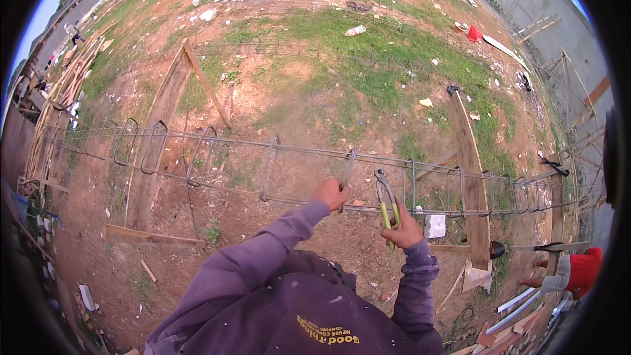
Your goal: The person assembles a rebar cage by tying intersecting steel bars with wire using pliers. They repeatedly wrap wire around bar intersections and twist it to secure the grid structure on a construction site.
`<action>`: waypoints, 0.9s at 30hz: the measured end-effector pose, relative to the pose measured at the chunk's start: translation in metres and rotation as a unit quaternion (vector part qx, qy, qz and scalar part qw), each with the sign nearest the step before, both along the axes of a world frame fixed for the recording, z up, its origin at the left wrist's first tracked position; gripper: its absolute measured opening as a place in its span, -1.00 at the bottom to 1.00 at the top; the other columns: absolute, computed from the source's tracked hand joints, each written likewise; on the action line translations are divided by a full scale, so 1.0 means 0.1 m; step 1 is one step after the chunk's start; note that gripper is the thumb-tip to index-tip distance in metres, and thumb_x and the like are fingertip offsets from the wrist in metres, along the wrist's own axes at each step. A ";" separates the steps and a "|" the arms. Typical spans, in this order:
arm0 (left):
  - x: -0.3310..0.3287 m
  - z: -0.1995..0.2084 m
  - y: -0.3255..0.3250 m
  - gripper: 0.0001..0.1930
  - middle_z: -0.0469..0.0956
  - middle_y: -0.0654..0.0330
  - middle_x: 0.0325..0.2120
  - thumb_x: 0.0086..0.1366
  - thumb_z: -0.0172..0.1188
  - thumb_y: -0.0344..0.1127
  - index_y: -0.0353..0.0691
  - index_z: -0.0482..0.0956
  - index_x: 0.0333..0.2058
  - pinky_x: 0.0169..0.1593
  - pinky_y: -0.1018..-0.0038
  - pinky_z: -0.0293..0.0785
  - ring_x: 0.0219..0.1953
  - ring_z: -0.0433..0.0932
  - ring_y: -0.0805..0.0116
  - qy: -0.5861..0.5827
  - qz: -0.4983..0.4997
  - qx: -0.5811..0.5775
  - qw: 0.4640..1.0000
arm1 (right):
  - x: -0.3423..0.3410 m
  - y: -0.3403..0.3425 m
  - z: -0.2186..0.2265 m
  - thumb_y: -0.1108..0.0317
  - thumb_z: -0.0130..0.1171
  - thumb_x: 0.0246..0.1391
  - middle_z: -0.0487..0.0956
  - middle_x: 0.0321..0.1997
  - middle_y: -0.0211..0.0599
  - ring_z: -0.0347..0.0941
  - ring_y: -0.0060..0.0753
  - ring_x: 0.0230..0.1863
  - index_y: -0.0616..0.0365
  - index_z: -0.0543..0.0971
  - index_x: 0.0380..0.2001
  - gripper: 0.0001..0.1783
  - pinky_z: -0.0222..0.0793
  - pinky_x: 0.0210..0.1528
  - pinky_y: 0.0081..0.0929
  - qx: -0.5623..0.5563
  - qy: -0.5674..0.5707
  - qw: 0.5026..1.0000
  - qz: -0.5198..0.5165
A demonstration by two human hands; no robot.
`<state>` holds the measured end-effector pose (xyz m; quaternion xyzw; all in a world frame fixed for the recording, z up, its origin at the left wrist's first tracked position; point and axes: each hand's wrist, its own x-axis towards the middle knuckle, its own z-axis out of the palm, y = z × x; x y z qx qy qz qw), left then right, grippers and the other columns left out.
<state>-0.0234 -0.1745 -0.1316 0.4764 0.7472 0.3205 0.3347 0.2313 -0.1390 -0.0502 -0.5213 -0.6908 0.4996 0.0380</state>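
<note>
A long rebar cage (305, 150) of thin bars and rectangular stirrups runs across in front of me at waist height. My left hand (332, 194) is closed at the near side of the cage, its fingers at the lower part of a stirrup (349, 169). Any wire between those fingers is too small to make out. In my right hand (405, 229) is a pair of tying pincers (386, 205) with green handles. Their metal head points up and away, over the cage, just right of that stirrup. The pincer handles look slightly apart.
Wooden supports stand under the cage, a board (468, 177) at right and a propped plank (152, 138) at left. A white block (434, 226) lies below the cage. At far right is another person in a red sleeve (585, 272). Timber scraps (513, 334) lie lower right.
</note>
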 end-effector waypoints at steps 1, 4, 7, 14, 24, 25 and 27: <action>0.00 0.02 0.00 -0.61 0.56 -0.16 -0.57 0.19 0.10 -0.04 -0.32 0.61 -0.49 -0.27 0.10 0.47 -0.44 0.58 -0.11 -0.007 -0.001 -0.018 1.000 | -0.11 0.16 -0.02 0.39 0.42 -0.30 0.51 -0.10 -0.01 0.48 -0.20 -0.03 0.32 0.19 0.26 -0.01 0.43 0.01 -0.32 0.032 -0.058 0.998 0.025; -0.01 0.09 -0.04 -0.60 0.54 -0.15 -0.58 0.19 0.12 -0.05 -0.36 0.60 -0.47 -0.30 0.12 0.44 -0.46 0.56 -0.12 -0.028 -0.002 -0.025 0.999 | -0.40 0.46 -0.28 0.32 0.42 -0.29 0.51 -0.01 0.09 0.48 -0.09 0.02 0.34 0.25 0.22 -0.05 0.38 0.10 -0.29 0.135 -0.090 0.986 0.040; -0.01 0.15 -0.07 -0.61 0.54 -0.16 -0.58 0.19 0.10 -0.07 -0.37 0.60 -0.47 -0.29 0.10 0.44 -0.44 0.57 -0.12 -0.054 0.004 -0.034 0.998 | -0.64 0.72 -0.73 0.27 0.42 -0.31 0.53 -0.03 0.12 0.51 -0.07 -0.06 0.37 0.29 0.19 -0.07 0.41 0.00 -0.26 0.182 -0.016 0.983 -0.013; -0.03 0.11 -0.05 -0.63 0.53 -0.17 -0.61 0.21 0.07 -0.10 -0.37 0.58 -0.47 -0.29 0.09 0.44 -0.46 0.57 -0.13 -0.026 -0.010 -0.010 1.000 | -0.98 0.98 -1.10 0.20 0.44 -0.31 0.55 -0.09 0.12 0.54 -0.10 -0.10 0.41 0.30 0.19 -0.04 0.47 -0.08 -0.27 0.031 0.002 0.995 -0.098; 0.04 -0.06 -0.04 -0.63 0.52 -0.15 -0.61 0.20 0.10 -0.09 -0.36 0.58 -0.47 -0.30 0.08 0.43 -0.46 0.56 -0.14 -0.023 0.022 0.015 0.999 | -0.98 0.98 -0.99 0.21 0.42 -0.28 0.51 -0.02 0.13 0.54 -0.25 -0.35 0.42 0.24 0.25 0.01 0.46 -0.45 -0.40 -0.079 0.099 0.992 -0.024; 0.04 -0.07 -0.04 -0.63 0.52 -0.15 -0.61 0.20 0.10 -0.09 -0.36 0.58 -0.47 -0.31 0.08 0.43 -0.46 0.56 -0.14 -0.036 0.024 0.008 0.999 | -0.95 0.99 -1.01 0.20 0.42 -0.28 0.51 -0.02 0.15 0.55 -0.22 -0.30 0.41 0.25 0.25 0.01 0.47 -0.43 -0.39 -0.097 0.108 0.987 -0.068; 0.04 -0.09 -0.04 -0.63 0.52 -0.16 -0.61 0.20 0.11 -0.09 -0.36 0.58 -0.48 -0.31 0.09 0.42 -0.46 0.56 -0.13 -0.024 0.017 0.000 1.000 | -0.95 0.99 -1.03 0.17 0.41 -0.28 0.53 -0.05 0.06 0.54 -0.19 -0.23 0.32 0.28 0.25 -0.02 0.48 -0.30 -0.35 0.015 0.075 0.997 -0.004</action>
